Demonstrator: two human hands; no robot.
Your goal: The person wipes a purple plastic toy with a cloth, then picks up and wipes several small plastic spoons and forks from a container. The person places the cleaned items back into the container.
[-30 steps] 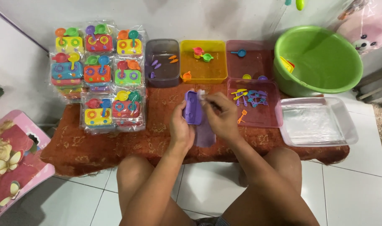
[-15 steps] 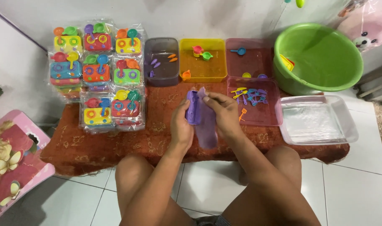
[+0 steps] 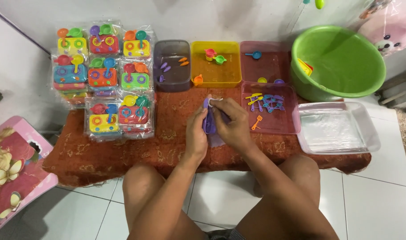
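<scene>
Purple toy stove (image 3: 208,121) is clamped between left hand (image 3: 196,135) and right hand (image 3: 232,122) (steadying it), packaged sets (image 3: 103,78) at 10 o'clock.

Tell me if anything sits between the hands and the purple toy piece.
Nothing visible does. The left hand and right hand both already grip the purple toy piece directly, above the reddish cloth, apart from the pink tray.

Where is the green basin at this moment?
In the head view, the green basin sits far right at the back, beside the pink tray and behind the clear tray.
</scene>
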